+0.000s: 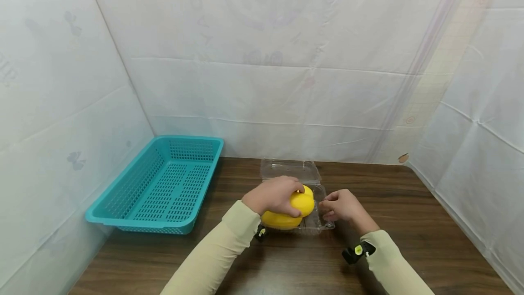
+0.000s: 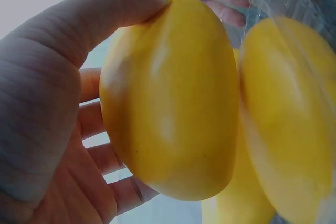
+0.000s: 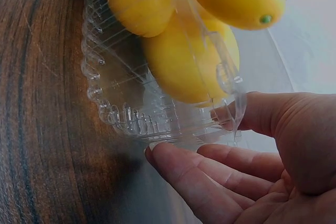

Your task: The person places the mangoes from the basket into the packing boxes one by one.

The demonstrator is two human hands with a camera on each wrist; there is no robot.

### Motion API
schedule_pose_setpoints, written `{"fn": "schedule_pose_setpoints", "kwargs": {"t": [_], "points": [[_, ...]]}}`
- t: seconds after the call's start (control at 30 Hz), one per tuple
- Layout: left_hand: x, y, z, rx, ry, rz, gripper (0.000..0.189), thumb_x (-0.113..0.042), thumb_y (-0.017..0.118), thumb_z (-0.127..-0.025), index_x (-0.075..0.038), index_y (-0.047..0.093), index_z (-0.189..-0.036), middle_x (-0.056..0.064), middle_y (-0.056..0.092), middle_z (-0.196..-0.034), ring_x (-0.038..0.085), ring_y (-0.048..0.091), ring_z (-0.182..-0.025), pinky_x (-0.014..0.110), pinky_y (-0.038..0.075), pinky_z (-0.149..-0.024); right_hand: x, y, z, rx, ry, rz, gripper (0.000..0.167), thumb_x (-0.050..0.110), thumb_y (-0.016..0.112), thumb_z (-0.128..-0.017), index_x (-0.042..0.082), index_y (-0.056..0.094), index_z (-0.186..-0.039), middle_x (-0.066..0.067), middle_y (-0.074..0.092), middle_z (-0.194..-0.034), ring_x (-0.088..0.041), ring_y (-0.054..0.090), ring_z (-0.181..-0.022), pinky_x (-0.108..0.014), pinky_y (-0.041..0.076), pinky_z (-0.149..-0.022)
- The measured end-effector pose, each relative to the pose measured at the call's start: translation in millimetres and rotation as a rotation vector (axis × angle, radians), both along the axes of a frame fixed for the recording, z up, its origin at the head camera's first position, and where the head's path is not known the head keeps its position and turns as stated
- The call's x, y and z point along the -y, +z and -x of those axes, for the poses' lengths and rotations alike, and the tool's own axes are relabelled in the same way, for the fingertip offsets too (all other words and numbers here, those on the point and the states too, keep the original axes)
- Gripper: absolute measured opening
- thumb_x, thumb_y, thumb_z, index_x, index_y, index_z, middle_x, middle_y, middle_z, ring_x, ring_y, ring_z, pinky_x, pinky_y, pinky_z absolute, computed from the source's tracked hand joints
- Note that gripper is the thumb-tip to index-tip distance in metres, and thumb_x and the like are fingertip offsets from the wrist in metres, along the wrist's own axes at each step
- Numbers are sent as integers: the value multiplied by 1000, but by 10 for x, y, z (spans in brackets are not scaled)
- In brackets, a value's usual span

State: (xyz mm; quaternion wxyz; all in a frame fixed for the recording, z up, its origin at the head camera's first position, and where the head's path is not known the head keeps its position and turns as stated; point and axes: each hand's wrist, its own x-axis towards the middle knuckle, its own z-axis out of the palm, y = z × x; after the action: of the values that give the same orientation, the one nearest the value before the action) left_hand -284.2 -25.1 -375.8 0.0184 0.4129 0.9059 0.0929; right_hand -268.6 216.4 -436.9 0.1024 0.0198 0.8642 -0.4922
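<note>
My left hand (image 1: 275, 195) grips a smooth yellow oval fruit, like a mango (image 1: 304, 202), thumb on one side and fingers round the other. In the right wrist view its end shows a small green stem spot. Below it, two more yellow fruits (image 3: 191, 64) lie in a clear plastic clamshell container (image 3: 118, 114), whose lid (image 1: 289, 170) is folded back. My right hand (image 1: 343, 205) pinches the container's right edge, the thumb at the inner side of the wall and the fingers outside. The held fruit overlaps the others in the left wrist view.
A turquoise plastic basket (image 1: 204, 190) with slotted sides stands to the left on the dark wood-grain table (image 1: 409, 222). White sheeting (image 1: 262, 94) walls the table at the back and both sides.
</note>
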Motion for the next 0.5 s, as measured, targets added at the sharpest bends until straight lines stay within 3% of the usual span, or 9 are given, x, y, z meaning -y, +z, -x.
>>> {"fn": "schedule_pose_setpoints", "kwargs": {"t": [0.27,0.5], "points": [[-135,-31,5,-3,-35,-3,56,-45,79,-82,-15,68,-129,-3,68,-122,6,56,-91,19,49,-79,-10,6,3,-4,8,5,25,10,64,-99,-12,69,-110,-18,73,-94,-25,75,-74,-38,63,-67],[-221,-57,-5,-49,-82,-1,47,-41,79,-81,-19,70,-122,-8,66,-109,7,55,-87,18,46,-73,-31,-14,28,-10,8,-28,28,15,61,-103,-10,71,-111,-15,73,-92,-20,74,-73,-36,63,-67]]}}
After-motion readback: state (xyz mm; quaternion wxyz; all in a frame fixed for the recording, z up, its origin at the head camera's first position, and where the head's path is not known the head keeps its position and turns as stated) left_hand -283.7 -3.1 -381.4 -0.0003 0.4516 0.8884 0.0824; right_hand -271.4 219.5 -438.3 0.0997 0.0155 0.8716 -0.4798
